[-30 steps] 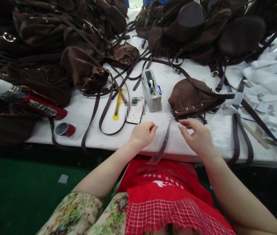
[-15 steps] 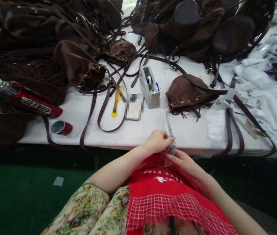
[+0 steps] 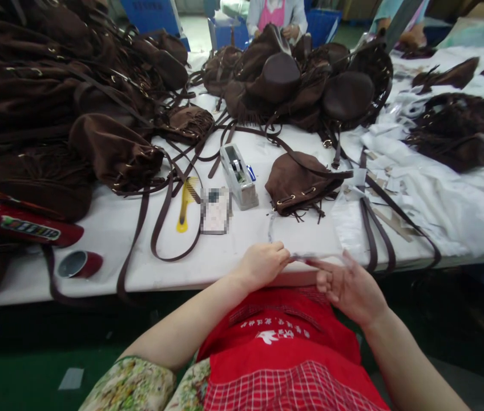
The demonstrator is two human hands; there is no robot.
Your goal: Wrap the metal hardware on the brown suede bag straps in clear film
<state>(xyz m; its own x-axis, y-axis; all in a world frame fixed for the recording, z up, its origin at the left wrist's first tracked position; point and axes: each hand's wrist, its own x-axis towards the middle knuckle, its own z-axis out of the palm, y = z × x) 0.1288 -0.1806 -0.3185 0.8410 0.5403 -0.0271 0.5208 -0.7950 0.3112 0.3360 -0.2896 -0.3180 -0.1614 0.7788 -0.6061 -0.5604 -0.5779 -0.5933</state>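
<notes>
My left hand [image 3: 265, 264] is closed over a thin, greyish strip that looks wrapped in clear plastic [image 3: 271, 227]. One stretch of the strip runs up to the small brown drawstring bag [image 3: 297, 182] on the table. Past my left fingertips, another short stretch points toward my right hand [image 3: 353, 290]. The right palm is turned up, thumb and index finger stretched apart, the other fingers curled. Its index fingertip is at the strip's end; motion blurs whether it touches. Both hands are at the table's front edge, above the red apron [image 3: 274, 325].
Left of the bag are a tape dispenser [image 3: 240, 177], a pixelated card-like item [image 3: 215, 211] and a yellow comb [image 3: 184, 208]. A red cup [image 3: 90, 264] lies beside a red flask [image 3: 32, 222]. Brown bags [image 3: 263, 80] are piled behind. Across the table sits a person [image 3: 274, 17].
My right hand has moved away from the left, turned palm up and spread its thumb and index finger. The strip now bends sideways between the hands. The view has tilted up.
</notes>
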